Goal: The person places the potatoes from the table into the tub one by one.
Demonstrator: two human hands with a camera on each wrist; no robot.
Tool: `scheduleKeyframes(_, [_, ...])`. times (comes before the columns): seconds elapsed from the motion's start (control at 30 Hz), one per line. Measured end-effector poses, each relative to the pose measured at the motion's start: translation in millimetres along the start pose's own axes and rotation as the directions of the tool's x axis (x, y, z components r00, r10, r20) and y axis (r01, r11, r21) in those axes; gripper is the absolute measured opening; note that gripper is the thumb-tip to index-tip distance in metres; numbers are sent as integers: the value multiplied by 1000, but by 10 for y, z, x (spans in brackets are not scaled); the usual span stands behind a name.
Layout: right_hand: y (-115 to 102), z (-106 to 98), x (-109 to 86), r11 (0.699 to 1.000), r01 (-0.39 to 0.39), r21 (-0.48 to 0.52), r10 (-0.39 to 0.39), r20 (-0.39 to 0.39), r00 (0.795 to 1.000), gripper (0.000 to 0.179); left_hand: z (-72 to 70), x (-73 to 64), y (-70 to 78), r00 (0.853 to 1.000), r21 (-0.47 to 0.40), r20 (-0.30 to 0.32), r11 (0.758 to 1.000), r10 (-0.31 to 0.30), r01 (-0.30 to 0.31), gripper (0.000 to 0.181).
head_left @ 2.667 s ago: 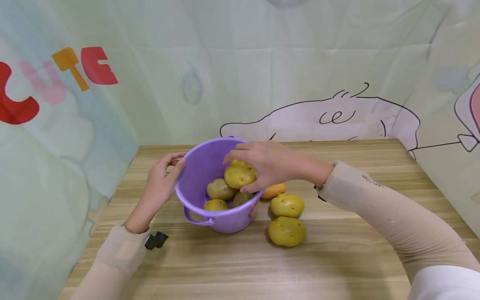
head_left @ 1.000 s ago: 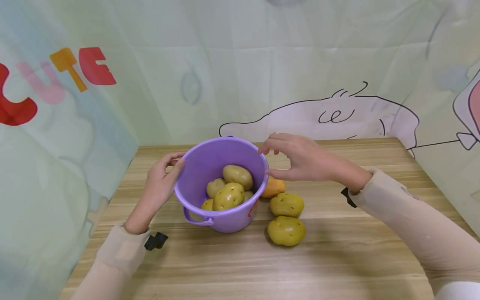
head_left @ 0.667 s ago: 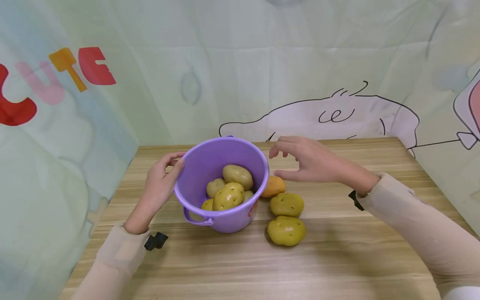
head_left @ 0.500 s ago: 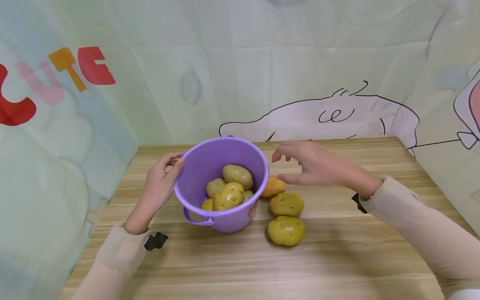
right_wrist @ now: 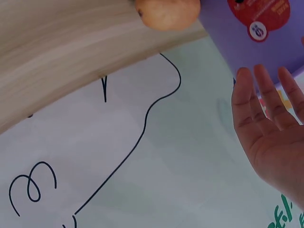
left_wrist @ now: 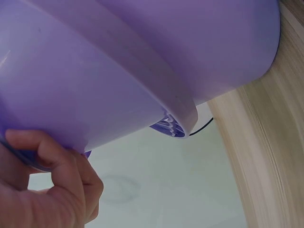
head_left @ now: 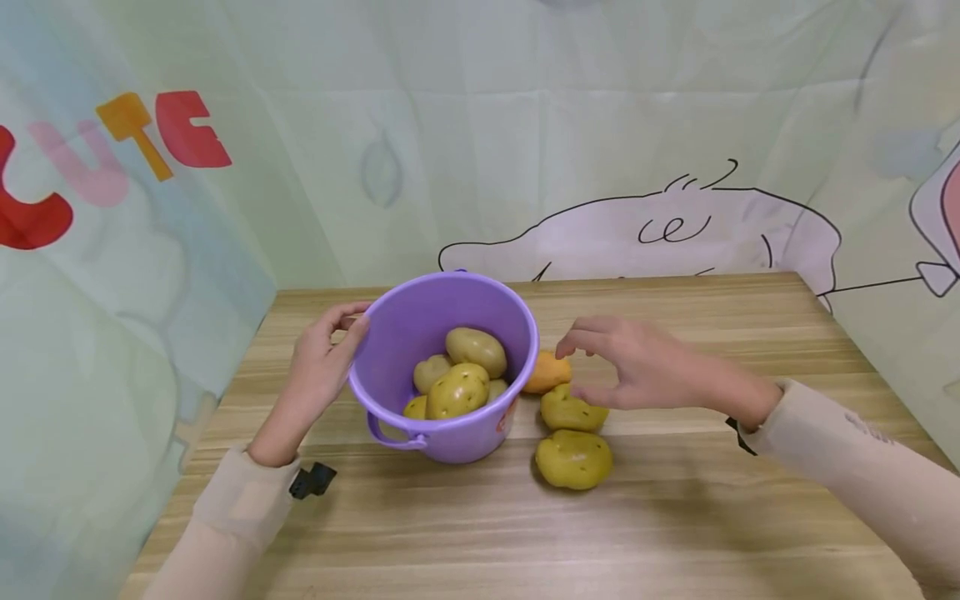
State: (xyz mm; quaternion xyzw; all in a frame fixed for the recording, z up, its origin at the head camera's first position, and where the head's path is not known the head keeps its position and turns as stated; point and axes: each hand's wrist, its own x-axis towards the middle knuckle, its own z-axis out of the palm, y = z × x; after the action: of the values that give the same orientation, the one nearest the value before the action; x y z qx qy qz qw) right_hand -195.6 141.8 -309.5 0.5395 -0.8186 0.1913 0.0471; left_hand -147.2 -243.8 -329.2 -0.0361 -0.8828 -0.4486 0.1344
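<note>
On the table stands a purple bucket (head_left: 461, 447) with several potatoes (head_left: 457, 392) inside, some yellow and some paler. My left hand (head_left: 322, 362) grips its rim at the left; the left wrist view shows the fingers (left_wrist: 71, 175) bent at the rim. To the bucket's right, two yellow-green potatoes (head_left: 574, 460) and an orange-yellow, potato-shaped piece (head_left: 542, 374) lie in a row. My right hand (head_left: 637, 367) hovers beside and above the middle potato (head_left: 564, 412), thumb and fingers spread apart, holding nothing. Its thumb overlaps that potato in the head view; contact cannot be told.
Wooden tabletop (head_left: 465, 533) lies under everything. A printed cloth backdrop (head_left: 480, 167) hangs behind the table and along its left side. The bucket's handle (head_left: 397, 437) hangs at the near left of its rim.
A yellow potato in my right hand went into the bucket and was let go. The right hand has since drawn back right, then lowered toward the potatoes on the table. My left hand stays put.
</note>
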Motion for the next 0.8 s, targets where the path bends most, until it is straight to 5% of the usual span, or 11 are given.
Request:
scheduleKeyframes(0.5, [-186, 337, -223, 996, -26, -88, 36, 113, 993, 47, 10, 18, 4, 1000, 3, -21, 1000, 9, -9, 40])
scheduleKeyframes(0.8, [-298, 592, -282, 974, 6, -226, 18, 103, 995, 52, 10, 18, -14, 1000, 8, -21, 1000, 16, -16, 40])
